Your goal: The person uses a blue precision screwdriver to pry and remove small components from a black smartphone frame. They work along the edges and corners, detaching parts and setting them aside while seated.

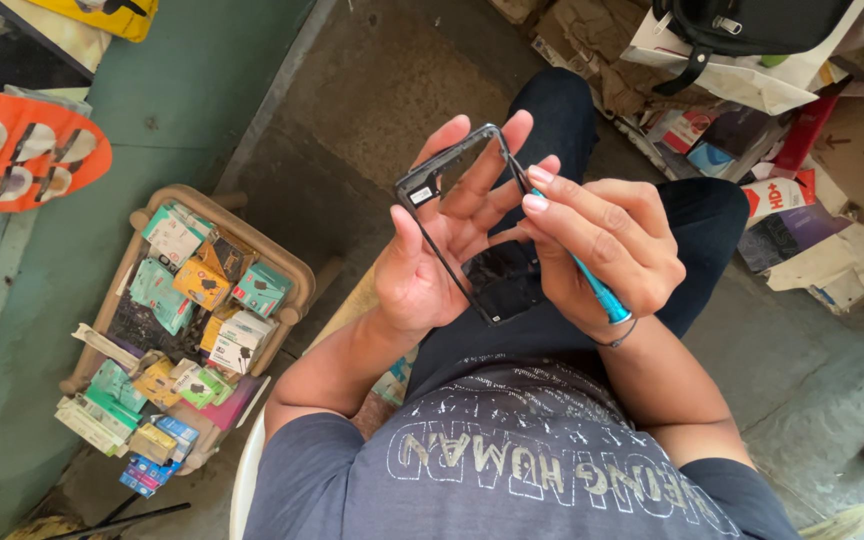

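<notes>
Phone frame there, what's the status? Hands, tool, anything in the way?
Left hand cradles black phone frame, palm up. Right hand grips blue-handled tool, tip at frame's right edge. Nothing blocking; tray of small boxes sits apart, left.

Left of the knees, a tan plastic stool [297, 268] heaped with small boxes [202, 283] in teal, yellow and white. Upper left, an orange display card [22, 150] of small parts. Upper right, a black bag [742, 22] over a white paper bag [752, 80]; nearby, scattered cartons [782, 195] on grey concrete floor [802, 380].
</notes>
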